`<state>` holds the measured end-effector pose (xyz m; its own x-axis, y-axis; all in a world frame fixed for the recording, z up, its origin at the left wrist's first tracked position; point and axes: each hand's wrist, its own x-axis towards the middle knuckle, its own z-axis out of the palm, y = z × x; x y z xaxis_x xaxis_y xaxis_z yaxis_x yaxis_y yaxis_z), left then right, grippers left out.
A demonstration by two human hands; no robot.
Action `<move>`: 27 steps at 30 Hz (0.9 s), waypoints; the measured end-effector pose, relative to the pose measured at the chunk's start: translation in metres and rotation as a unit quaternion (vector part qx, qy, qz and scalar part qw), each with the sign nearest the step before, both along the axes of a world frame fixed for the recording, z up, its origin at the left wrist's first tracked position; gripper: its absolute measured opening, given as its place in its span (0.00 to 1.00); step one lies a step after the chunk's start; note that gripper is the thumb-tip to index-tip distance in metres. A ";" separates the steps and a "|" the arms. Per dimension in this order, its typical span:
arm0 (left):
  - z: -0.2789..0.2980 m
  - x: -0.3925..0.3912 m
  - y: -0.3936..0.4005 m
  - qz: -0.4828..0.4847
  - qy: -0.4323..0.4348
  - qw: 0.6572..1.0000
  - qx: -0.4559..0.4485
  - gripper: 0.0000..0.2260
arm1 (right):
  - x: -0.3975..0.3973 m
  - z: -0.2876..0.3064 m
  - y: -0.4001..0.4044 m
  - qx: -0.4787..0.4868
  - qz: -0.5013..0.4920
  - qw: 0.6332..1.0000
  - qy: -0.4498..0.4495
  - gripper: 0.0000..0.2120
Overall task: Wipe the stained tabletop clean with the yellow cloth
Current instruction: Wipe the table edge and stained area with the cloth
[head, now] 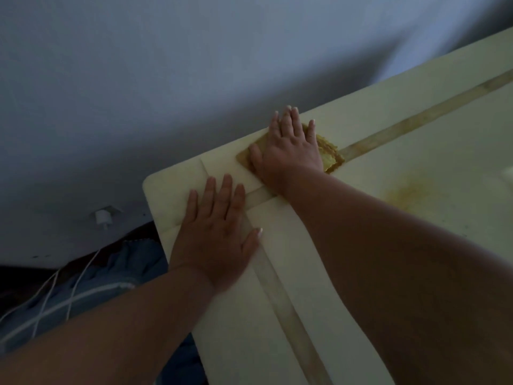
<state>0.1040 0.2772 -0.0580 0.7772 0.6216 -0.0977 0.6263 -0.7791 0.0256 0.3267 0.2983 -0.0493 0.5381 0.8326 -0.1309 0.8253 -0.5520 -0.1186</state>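
The cream tabletop (pixel 416 140) runs from lower middle to upper right, crossed by brownish grimy bands. My right hand (pixel 288 148) lies flat, fingers spread, pressing the folded yellow cloth (pixel 330 155) onto the table near its far edge. The cloth shows only around the hand, at its right and left sides. A yellowish stain (pixel 408 194) marks the surface to the right of my right forearm. Flat on the table's near-left corner rests my left hand (pixel 216 229), palm down, fingers apart, holding nothing.
A grey-white wall (pixel 166 79) rises just behind the table's far edge. A white charger plug (pixel 102 217) sits in a wall socket at left, with white cables (pixel 66 290) trailing over blue fabric (pixel 122 262) below the table's left edge.
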 end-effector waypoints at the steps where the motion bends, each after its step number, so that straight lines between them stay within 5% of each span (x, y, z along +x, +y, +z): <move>1: 0.000 0.000 0.000 0.001 0.001 1.000 0.000 0.37 | 0.001 0.000 0.000 -0.002 0.001 1.000 0.001 0.45; 10: -0.001 -0.001 -0.002 0.008 0.001 1.000 -0.001 0.38 | -0.001 -0.005 -0.019 0.014 -0.023 1.000 0.003 0.47; 27: 0.008 0.002 -0.016 0.012 0.028 0.999 0.009 0.43 | -0.002 -0.004 -0.189 0.008 -0.084 0.996 0.004 0.46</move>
